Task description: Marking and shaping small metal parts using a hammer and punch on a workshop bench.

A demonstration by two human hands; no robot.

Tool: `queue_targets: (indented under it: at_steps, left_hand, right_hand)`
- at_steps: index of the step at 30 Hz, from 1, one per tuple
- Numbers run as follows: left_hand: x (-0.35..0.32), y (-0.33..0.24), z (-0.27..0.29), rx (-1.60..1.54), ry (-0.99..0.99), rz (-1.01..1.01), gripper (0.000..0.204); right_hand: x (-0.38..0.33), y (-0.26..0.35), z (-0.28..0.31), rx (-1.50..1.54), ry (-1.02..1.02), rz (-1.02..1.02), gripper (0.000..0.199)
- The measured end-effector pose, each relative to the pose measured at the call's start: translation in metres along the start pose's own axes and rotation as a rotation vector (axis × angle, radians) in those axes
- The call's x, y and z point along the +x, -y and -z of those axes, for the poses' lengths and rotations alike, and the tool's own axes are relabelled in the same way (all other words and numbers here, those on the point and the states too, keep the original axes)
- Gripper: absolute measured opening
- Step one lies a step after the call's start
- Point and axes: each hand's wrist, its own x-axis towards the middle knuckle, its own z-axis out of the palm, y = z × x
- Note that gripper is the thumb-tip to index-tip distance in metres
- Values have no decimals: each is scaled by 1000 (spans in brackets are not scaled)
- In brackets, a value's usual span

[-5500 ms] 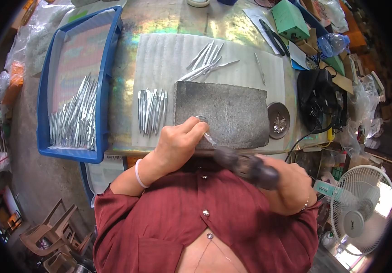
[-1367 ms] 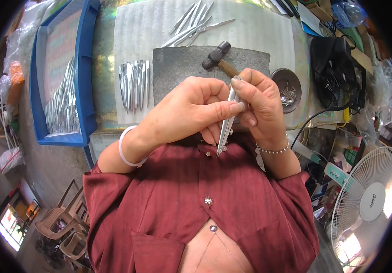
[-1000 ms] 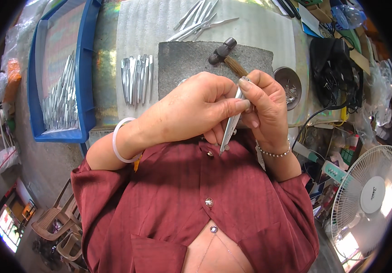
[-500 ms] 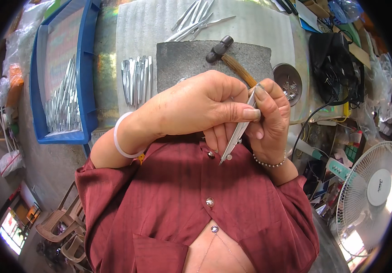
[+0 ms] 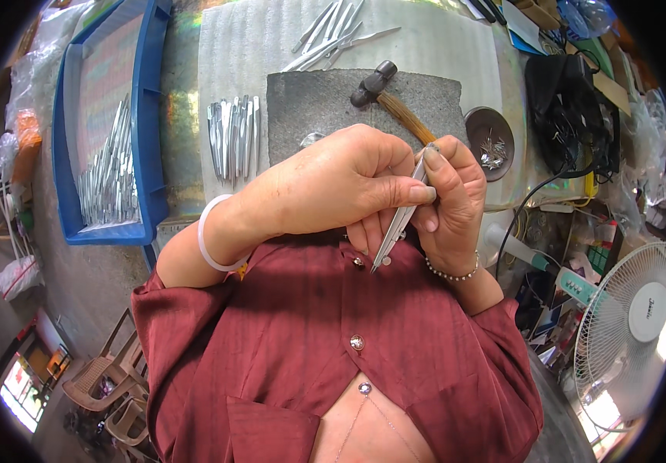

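Head view: I see the slim metal tool (image 5: 394, 231) held long axis one to seven o'clock. Left hand (image 5: 344, 179) pinches its middle; right hand (image 5: 457, 184), nearer the hammer (image 5: 402, 115) at its eleven o'clock, clamps the upper end.

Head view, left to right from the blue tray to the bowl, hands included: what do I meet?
Blue tray, row of slim metal tools, left hand, right hand, dark bowl. Left out as overlapping the hands' span: slab, hammer, held tool, far tools.
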Motion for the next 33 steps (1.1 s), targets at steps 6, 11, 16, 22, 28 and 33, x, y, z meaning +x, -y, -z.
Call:
queue_targets:
  at_steps: [6,11,16,22,28,33]
  left_hand:
    - [3,-5,2,75,-4,33,24]
    - [8,-10,3,134,1,26,25]
    - [11,-16,3,210,57,40,25]
    - [5,-25,-2,211,141,-11,25]
    - [5,-25,-3,146,113,14,25]
    - [7,-24,-4,133,114,38,26]
  right_hand:
    - [0,-3,1,-16,-44,8,14]
    - [1,-8,7,-10,-38,77,13]
    - [-3,-7,5,-22,-67,109,12]
    - [-12,-1,-1,-63,-85,227,10]
    - [-11,1,0,-33,-50,212,11]
    - [-11,-1,1,-35,-89,201,11]
